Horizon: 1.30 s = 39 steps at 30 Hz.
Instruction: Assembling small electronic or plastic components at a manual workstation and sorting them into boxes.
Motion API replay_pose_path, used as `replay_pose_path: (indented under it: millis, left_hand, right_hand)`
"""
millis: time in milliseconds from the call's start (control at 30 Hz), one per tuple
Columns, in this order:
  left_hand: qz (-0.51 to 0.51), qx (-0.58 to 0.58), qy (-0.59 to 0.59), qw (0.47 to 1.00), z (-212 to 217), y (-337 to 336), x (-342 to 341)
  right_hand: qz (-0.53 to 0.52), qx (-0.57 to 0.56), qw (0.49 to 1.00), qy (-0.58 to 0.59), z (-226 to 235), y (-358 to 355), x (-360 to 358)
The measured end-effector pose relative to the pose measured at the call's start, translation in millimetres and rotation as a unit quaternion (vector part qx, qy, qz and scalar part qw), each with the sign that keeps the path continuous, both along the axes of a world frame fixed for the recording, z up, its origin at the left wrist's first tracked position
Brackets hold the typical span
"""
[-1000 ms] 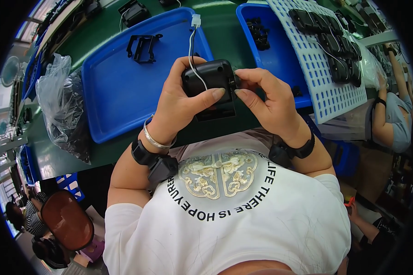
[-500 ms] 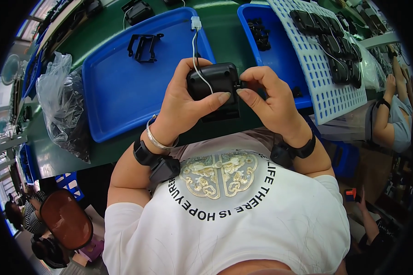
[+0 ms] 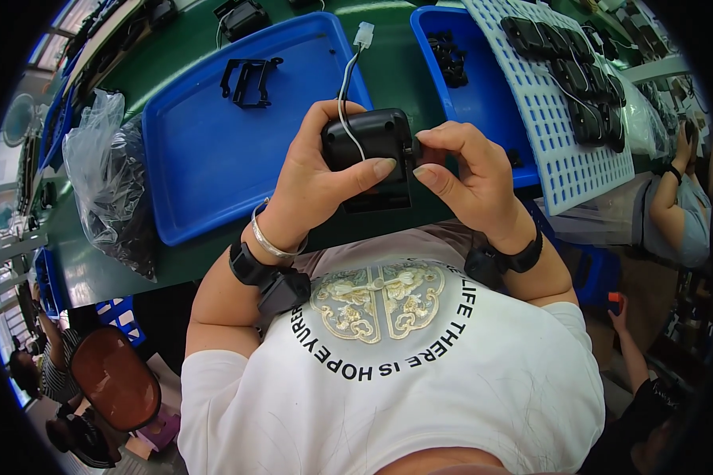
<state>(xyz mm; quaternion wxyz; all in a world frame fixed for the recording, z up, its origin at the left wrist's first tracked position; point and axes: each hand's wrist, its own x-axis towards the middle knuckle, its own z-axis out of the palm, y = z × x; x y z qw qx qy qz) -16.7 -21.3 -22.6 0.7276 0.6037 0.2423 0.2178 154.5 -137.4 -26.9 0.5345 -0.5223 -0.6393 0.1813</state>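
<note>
My left hand [image 3: 317, 178] grips a black box-shaped plastic part [image 3: 370, 141] from its left side, thumb across the front. A thin white and black wire [image 3: 347, 75] runs up from the part to a small white connector [image 3: 364, 34]. My right hand [image 3: 467, 178] is at the part's right edge, with thumb and fingertips pinched against a small piece on that side. Both hands are above the near edge of the green table [image 3: 174, 265], close to my chest.
A large blue tray [image 3: 206, 150] holds a black bracket [image 3: 247, 79]. A second blue tray [image 3: 483, 103] holds small black pieces. A white grid rack [image 3: 558, 150] carries several black parts. A clear bag [image 3: 107, 190] lies at left. Other people sit at right and lower left.
The black part has turned slightly in my hands. My right hand has shifted from wrapping its right side to pinching at its right edge.
</note>
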Motion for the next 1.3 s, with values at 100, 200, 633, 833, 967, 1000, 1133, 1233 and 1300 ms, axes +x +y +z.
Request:
replay_pose_path:
  millis: [100,200,633,833,967,1000,1133,1233,1300]
  left_hand:
    - [-0.003,0.016,-0.009,1.000,-3.0,-1.1,0.3]
    - [-0.006,0.035,-0.025,0.999,-6.2,-1.6,0.2]
    - [-0.005,0.001,-0.082,0.997,-7.9,-3.7,2.9]
    - [0.014,-0.029,-0.106,0.994,-8.5,-1.5,2.0]
    - [0.023,-0.023,-0.114,0.993,-9.5,-0.8,0.6]
    - [0.032,-0.017,-0.106,0.994,-8.3,-0.7,0.8]
    - [0.046,-0.013,-0.086,0.995,-9.0,-1.1,2.4]
    - [0.040,-0.026,-0.079,0.996,-10.1,0.4,1.5]
    - [0.037,-0.043,-0.073,0.996,-8.9,0.8,-0.3]
  right_hand:
    - [-0.022,-0.011,0.999,-0.047,2.6,-2.7,0.9]
    - [-0.023,-0.054,0.998,0.003,7.4,-2.7,-2.6]
    - [-0.043,-0.220,0.974,-0.030,8.1,0.8,-2.9]
    - [-0.079,-0.041,0.996,-0.005,14.0,4.8,-11.1]
    - [-0.081,-0.055,0.990,-0.099,12.3,6.7,-5.3]
    - [-0.070,-0.077,0.988,-0.115,14.2,5.1,-2.1]
    - [-0.082,-0.036,0.993,-0.075,9.9,10.2,-11.1]
    - [-0.086,-0.029,0.992,-0.090,12.8,10.1,-7.5]
    - [-0.072,-0.079,0.979,-0.174,16.6,8.9,-2.0]
